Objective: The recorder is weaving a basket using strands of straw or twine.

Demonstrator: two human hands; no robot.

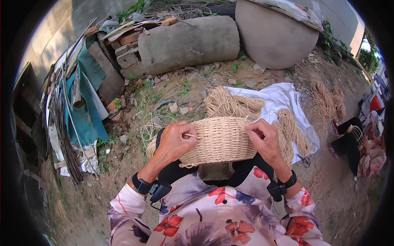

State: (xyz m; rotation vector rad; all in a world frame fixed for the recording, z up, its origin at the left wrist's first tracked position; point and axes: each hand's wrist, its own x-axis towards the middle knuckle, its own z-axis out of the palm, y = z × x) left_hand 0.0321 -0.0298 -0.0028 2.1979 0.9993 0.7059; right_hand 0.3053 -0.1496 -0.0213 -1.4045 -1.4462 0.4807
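A woven basket (219, 141) of pale twisted cord rests on my lap, its curved side facing up between my hands. My left hand (178, 137) is at the basket's left end, thumb and forefinger pinched on a short strand of cord (189, 135). At the opposite end, my right hand (264, 137) is closed, with its fingertips against the basket's upper right edge. Its palm side and any strand inside it are hidden. A cord loop (188, 165) sticks out at the lower left corner of the weave.
Beyond the basket, a bundle of tan cord (232, 102) and a looped hank (293, 127) lie on a white sheet (283, 98). More cord (326, 100) lies on the dirt. Another person (365, 147) sits at right holding cord. A concrete cylinder (188, 43) and bricks stand behind.
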